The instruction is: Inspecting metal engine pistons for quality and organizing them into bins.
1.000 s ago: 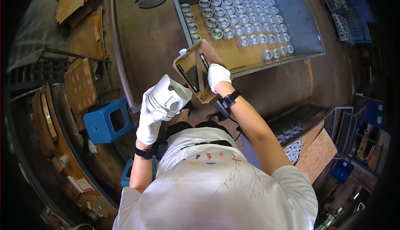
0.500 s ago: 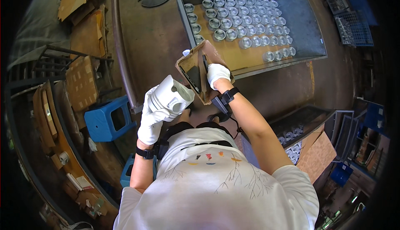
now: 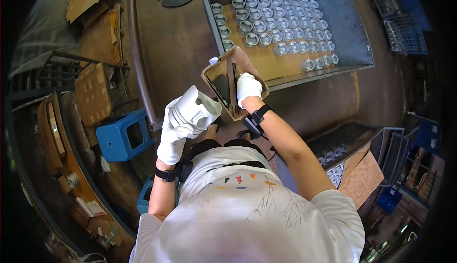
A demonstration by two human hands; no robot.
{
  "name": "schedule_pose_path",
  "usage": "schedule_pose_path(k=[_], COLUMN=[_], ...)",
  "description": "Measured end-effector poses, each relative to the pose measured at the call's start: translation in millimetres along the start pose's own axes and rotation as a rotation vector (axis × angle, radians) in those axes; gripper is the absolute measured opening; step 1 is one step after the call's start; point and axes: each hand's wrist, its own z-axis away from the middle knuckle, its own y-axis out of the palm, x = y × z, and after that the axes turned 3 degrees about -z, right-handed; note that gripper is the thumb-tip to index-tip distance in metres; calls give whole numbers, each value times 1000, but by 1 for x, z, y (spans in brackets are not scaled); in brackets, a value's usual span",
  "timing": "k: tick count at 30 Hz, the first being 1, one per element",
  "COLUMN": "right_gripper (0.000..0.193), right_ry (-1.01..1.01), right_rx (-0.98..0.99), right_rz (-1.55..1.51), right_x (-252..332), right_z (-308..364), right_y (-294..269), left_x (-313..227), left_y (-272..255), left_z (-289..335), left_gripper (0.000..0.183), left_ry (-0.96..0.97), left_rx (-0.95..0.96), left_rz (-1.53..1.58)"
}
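Observation:
My left hand (image 3: 172,136), in a white glove, is closed around a silver metal piston (image 3: 199,111). The piston is tilted, and its round pin hole shows on the side. My right hand (image 3: 249,89), also gloved, reaches into the right compartment of an open cardboard box (image 3: 243,63); its fingertips are hidden, so I cannot tell what they touch. A cardboard divider runs down the box beside that hand, with a dark narrow strip (image 3: 234,74) against it. Another dark flat piece (image 3: 220,87) lies in the left compartment.
Beyond the box stands a large grey metal bin (image 3: 342,17) holding rows of pistons (image 3: 282,48) on a brown sheet. A blue plastic stool (image 3: 114,141) is at my left, near a dark metal rail (image 3: 138,58). Brown cardboard (image 3: 364,172) leans at lower right, beside more pistons.
My right hand has shifted slightly within the box, and its wrist has turned a little. The left hand and piston stay almost where they were.

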Motion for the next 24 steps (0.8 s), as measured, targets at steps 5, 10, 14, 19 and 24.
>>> schedule_pose_path(k=[5,10,14,19,24], right_gripper=[20,25,28,25,19], right_ry=[-78,-58,-115,-139,-132], right_rx=[173,214,151,142,53], right_rz=[-131,10,165,187,194], right_x=[-8,1,1,-8,-9], right_z=[-7,-3,3,3,2], right_y=[-4,-15,-14,13,16], left_x=[0,1,1,5,7], left_y=[2,2,2,5,4], left_z=[0,-2,0,0,2], left_gripper=[75,75,76,77,77], left_ry=[7,-12,-8,6,-19], left_rx=[-6,10,30,43,40], left_rz=[21,2,26,40,9])
